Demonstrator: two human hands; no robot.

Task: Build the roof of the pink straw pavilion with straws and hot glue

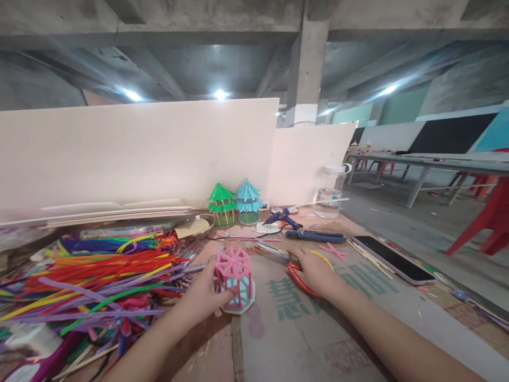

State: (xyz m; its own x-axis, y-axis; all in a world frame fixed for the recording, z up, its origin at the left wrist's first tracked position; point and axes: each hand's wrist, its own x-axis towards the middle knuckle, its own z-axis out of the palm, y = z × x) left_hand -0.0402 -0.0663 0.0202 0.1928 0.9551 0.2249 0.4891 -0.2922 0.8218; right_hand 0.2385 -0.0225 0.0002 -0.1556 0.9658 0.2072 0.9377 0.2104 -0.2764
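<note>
My left hand [207, 285] is closed around a small pink pavilion frame [234, 260] with a spoked top, thin posts and a pale blue octagonal base. The frame stands upright at the cardboard's left edge. To its right, my right hand [316, 271] is closed on the orange-red handles of the scissors [283, 253], whose blades point left. The scissors lie low over the cardboard [286, 339]; some of the handle is hidden under my fingers. Behind them, a green pavilion [221, 204] and a blue pavilion [248, 202] stand side by side.
Colourful pipe cleaners [99, 276] pile up at left, near a metal bowl [202, 225]. A blue glue gun [284, 217], dark blue pliers [316, 236] and a water bottle [332, 193] stand or lie behind my right hand. A phone [392, 260] lies at right.
</note>
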